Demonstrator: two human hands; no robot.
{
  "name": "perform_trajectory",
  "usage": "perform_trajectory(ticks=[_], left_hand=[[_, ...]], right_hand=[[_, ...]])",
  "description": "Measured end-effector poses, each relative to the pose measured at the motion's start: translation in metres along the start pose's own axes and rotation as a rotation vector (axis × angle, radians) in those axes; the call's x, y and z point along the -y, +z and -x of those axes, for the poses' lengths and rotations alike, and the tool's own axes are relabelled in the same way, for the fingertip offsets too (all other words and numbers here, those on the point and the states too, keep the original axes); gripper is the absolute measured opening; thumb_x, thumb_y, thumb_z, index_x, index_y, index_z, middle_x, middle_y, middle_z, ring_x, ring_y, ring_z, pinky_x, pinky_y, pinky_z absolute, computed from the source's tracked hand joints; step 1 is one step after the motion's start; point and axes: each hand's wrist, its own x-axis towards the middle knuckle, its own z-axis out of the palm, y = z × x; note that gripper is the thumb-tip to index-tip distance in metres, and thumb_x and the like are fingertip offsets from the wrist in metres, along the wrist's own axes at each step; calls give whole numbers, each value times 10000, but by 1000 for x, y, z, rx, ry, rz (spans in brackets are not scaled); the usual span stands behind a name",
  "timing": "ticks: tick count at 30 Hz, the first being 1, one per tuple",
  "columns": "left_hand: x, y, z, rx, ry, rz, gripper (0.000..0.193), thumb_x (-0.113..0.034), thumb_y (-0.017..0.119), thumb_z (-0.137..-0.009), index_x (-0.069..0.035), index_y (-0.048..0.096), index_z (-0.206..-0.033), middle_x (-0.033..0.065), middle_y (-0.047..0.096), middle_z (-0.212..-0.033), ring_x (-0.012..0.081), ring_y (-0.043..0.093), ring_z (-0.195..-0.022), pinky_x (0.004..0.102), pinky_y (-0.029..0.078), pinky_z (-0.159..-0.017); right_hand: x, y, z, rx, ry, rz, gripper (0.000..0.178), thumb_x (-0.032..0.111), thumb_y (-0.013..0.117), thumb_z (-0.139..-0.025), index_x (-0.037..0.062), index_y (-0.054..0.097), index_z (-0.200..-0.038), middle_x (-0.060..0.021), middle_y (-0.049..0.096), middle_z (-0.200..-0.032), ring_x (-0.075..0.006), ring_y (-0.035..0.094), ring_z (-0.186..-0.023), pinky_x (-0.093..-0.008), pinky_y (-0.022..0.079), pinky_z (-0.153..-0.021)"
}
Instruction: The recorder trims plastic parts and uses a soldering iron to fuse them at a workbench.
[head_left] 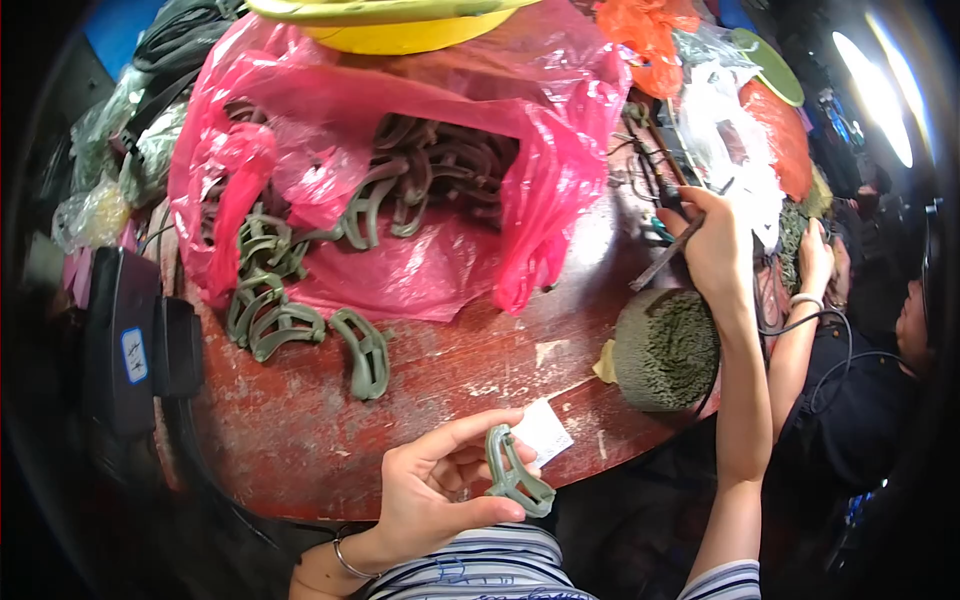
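Observation:
Near the table's front edge, my left hand (430,490) pinches a curved green plastic frame piece (510,475) with open slots between thumb and fingers. A small white paper slip (542,432) lies just beyond it. At the right, my right hand (712,240) is closed around a narrow, flat metal blade-like tool (662,262), whose end points down and left. Below that tool stands a round grey-green block (640,350) with a rough, crumbly-looking side. Similar green pieces (362,355) lie loose on the table, left of centre.
A large pink plastic bag (420,275) spills more pieces on the worn red table (480,370). Behind it sits a yellow basin (400,35). A black box-shaped device (122,340) stands at left. Cables and clear bags crowd the right, beside another person's arm (795,350).

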Motion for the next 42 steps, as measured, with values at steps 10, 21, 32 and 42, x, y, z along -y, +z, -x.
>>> perform_trajectory(ticks=[10,21,32,42], left_hand=[[-3,3,6,-145,1,116,753,-126,772,-563,92,383,-1169,178,565,-958,233,588,-841,350,497,-770],[-2,-1,6,-179,80,37,795,-267,792,-507,108,396,-1086,148,563,-824,230,593,-760,338,515,-655],[-4,2,5,-217,43,-30,821,-290,773,-490,105,373,-1088,148,543,-850,209,590,-760,350,536,-674],[1,0,5,-205,117,39,663,19,779,-519,91,435,-1082,152,574,-886,173,603,-766,256,509,-668]], right_hand=[[61,-62,114,103,198,-667,260,105,684,-675,-71,526,-785,-87,540,-619,-119,507,-502,-200,366,-434],[48,-23,190,367,-275,-622,440,222,762,-588,23,405,-754,-108,525,-676,-151,525,-549,-238,423,-473],[50,-21,182,462,-227,-617,459,352,741,-606,22,439,-708,-86,569,-603,-151,547,-490,-240,432,-431],[48,-15,180,439,-223,-629,494,454,691,-628,32,435,-643,-61,584,-591,-142,544,-453,-227,423,-418]])
